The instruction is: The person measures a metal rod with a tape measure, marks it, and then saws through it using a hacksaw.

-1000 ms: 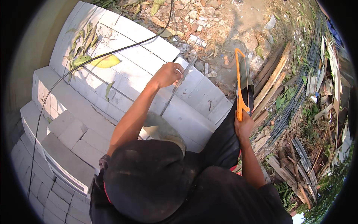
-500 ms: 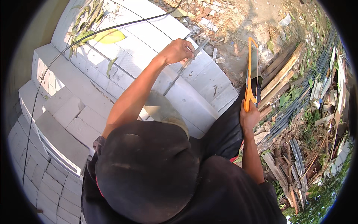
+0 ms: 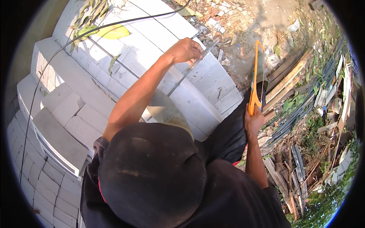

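Observation:
My left hand (image 3: 186, 51) is closed around a thin grey metal rod (image 3: 177, 85) near its far end. The rod slants across a pile of white blocks (image 3: 218, 78), its far tip pointing toward the rubble; the near part passes behind the brim of a dark cap (image 3: 152, 171) that fills the lower middle. In my right hand (image 3: 254, 121), at the right, is the handle of an orange hacksaw (image 3: 255, 72). The saw stands out away from me, beside my dark trouser leg (image 3: 232, 129), apart from the rod.
A black cable (image 3: 125, 25) crosses the blocks at the left, near a yellow leaf (image 3: 113, 32). Stacked grey blocks (image 3: 57, 129) stand at the far left. To the right lie wooden planks (image 3: 287, 78), a bundle of dark rods (image 3: 300, 110) and scrap wood (image 3: 283, 176).
My left hand and the rod have shifted slightly to the right. My right hand and the hacksaw have hardly moved.

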A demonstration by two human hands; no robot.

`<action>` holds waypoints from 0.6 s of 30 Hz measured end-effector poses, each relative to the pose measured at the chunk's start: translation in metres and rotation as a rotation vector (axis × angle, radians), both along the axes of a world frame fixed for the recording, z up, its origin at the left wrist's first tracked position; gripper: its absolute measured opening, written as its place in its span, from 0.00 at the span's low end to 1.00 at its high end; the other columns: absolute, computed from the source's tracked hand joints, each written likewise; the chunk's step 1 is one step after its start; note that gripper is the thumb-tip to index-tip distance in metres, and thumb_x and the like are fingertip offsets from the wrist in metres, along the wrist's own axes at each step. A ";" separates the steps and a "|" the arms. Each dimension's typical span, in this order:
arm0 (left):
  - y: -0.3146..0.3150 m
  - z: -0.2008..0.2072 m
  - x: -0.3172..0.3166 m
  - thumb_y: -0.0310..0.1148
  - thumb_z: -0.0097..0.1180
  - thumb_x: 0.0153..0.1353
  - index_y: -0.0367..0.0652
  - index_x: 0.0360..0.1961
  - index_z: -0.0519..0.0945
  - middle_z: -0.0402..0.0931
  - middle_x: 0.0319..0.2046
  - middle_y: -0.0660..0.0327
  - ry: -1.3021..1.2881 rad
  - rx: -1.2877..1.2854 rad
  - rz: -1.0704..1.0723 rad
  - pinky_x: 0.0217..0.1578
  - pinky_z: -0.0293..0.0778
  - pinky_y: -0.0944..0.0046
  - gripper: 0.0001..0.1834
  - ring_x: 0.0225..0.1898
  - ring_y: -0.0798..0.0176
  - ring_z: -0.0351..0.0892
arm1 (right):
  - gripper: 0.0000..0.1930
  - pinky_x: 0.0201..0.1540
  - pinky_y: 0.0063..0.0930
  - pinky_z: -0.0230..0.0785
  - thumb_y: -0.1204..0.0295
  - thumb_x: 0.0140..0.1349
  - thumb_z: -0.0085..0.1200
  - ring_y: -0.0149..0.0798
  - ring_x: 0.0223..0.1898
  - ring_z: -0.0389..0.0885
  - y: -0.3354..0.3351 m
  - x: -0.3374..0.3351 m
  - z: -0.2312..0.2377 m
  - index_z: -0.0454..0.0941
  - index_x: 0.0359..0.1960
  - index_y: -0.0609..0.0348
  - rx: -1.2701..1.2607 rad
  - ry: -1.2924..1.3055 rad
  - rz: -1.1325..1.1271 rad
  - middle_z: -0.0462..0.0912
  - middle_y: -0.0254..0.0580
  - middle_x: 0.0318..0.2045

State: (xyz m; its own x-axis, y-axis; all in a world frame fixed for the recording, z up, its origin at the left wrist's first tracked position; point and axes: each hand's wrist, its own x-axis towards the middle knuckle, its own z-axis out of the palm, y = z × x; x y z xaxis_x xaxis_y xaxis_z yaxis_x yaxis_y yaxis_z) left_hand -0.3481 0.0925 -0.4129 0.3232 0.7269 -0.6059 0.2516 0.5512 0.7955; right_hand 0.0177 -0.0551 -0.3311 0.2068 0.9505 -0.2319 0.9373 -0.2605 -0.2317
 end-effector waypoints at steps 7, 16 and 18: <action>-0.001 0.002 -0.002 0.26 0.69 0.58 0.34 0.39 0.87 0.84 0.28 0.59 -0.019 -0.037 0.013 0.30 0.83 0.66 0.09 0.29 0.69 0.82 | 0.14 0.32 0.50 0.72 0.58 0.66 0.62 0.62 0.29 0.81 0.000 0.003 -0.001 0.83 0.33 0.56 -0.029 -0.003 -0.022 0.81 0.56 0.26; 0.000 0.004 0.000 0.25 0.70 0.57 0.33 0.39 0.87 0.84 0.29 0.58 -0.027 -0.043 0.030 0.30 0.83 0.66 0.09 0.28 0.68 0.82 | 0.19 0.31 0.48 0.69 0.55 0.66 0.62 0.62 0.27 0.79 0.002 0.003 0.001 0.79 0.29 0.59 -0.021 -0.028 -0.010 0.78 0.57 0.23; 0.000 0.004 -0.001 0.25 0.70 0.57 0.33 0.39 0.86 0.84 0.29 0.58 -0.033 -0.051 0.012 0.30 0.83 0.66 0.09 0.28 0.67 0.82 | 0.20 0.31 0.49 0.69 0.55 0.66 0.62 0.62 0.27 0.79 0.003 0.003 0.001 0.78 0.28 0.60 -0.029 -0.049 0.000 0.78 0.58 0.23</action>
State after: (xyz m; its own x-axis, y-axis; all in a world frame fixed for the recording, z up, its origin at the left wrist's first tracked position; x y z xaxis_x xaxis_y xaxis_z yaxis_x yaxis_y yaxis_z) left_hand -0.3490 0.0930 -0.4084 0.3355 0.6990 -0.6316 0.2188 0.5943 0.7739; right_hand 0.0211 -0.0524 -0.3305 0.2186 0.9436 -0.2486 0.9473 -0.2663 -0.1781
